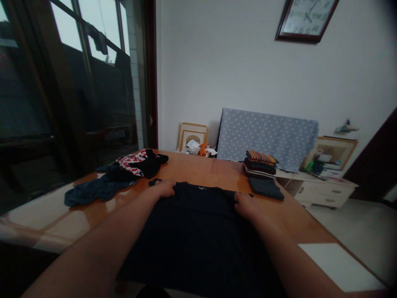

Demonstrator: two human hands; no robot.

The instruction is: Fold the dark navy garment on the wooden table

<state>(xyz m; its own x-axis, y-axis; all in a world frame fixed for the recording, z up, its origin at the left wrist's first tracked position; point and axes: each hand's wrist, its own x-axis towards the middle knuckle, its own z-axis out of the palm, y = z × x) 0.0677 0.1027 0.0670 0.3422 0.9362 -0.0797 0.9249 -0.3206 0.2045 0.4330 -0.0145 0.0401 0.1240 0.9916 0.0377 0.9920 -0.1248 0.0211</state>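
My left hand (164, 188) and right hand (245, 205) grip the far edge of the soft, limp dark fabric garment (198, 231), fingers clenched on it; light, best held at the corners.

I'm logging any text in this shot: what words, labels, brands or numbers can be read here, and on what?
None can be read.
Wall clock: numerals on the dial, too blurred to quote.
Dark garment under the left hand and right hand: a small pale mark at the collar, too small to read.
Framed pictures on the white cabinet: blurred.
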